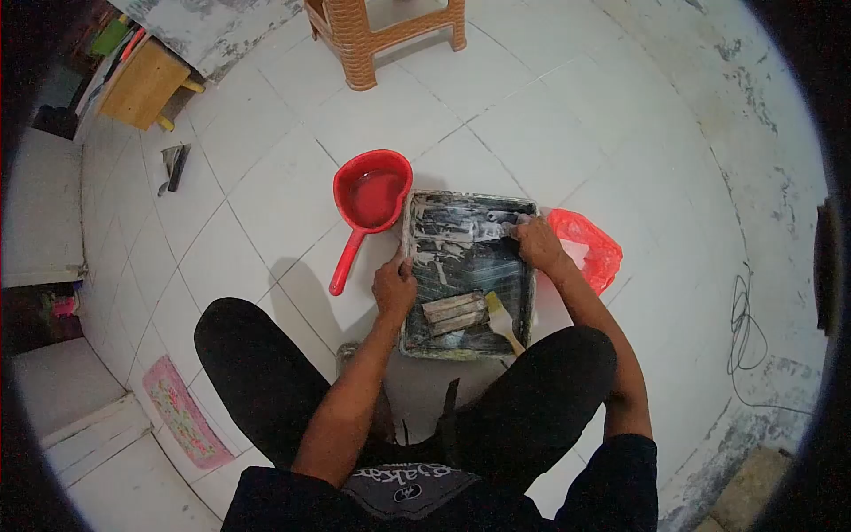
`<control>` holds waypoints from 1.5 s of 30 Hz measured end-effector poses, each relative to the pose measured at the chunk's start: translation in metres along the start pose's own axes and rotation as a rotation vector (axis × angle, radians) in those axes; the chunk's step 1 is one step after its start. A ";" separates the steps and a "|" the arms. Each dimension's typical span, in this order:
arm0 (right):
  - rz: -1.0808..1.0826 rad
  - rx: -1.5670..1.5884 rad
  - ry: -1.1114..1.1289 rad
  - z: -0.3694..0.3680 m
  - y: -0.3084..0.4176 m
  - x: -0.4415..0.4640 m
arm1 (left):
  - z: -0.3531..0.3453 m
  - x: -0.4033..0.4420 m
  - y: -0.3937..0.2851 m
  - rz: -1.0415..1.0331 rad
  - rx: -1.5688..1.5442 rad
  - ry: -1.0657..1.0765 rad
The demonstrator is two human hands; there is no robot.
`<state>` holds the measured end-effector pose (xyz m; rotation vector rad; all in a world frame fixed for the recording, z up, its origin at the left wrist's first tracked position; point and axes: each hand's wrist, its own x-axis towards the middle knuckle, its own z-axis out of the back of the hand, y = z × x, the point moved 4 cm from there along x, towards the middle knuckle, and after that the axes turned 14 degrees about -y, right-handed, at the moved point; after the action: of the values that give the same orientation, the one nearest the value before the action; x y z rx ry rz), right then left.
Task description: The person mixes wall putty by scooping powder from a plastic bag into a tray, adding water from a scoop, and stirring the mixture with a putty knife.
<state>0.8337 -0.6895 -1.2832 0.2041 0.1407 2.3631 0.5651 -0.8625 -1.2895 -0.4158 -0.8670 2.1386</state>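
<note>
A black tray (461, 279) smeared with white paste lies on the floor between my knees. My left hand (394, 284) is closed on its left rim. At the upper right of the tray, my right hand (538, 242) is closed, fingers pinched over the white-smeared surface; what they hold is too small to make out. Inside the tray's lower part lie a ridged, paste-stained block (454, 314) and a paintbrush (502, 321) with a pale handle. A red dipper (374, 191) with liquid in it stands just left of the tray.
A red plastic bag (603, 253) with white material sits right of the tray. Beyond stands a brown stool (355, 44). A trowel-like tool (174, 167) lies at left, near a wooden stool (146, 84). A pink mat (184, 412) and a loose cable (745, 328) are on the floor.
</note>
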 end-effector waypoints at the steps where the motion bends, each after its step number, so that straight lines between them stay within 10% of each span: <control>1: -0.002 0.011 -0.003 0.001 0.001 0.001 | 0.000 0.000 -0.001 0.053 0.039 0.054; 20: -0.085 0.104 0.186 -0.035 0.087 0.051 | -0.004 0.001 0.012 0.061 0.010 0.124; 25: -0.092 0.365 -0.197 -0.045 0.053 0.034 | -0.001 0.001 0.009 -0.033 -0.027 0.020; 45: 0.114 0.095 -0.183 -0.031 0.066 0.059 | -0.004 0.002 0.008 -0.072 0.048 0.066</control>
<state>0.7410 -0.6969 -1.2968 0.4838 0.1574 2.4380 0.5614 -0.8628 -1.2973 -0.4219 -0.7800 2.0642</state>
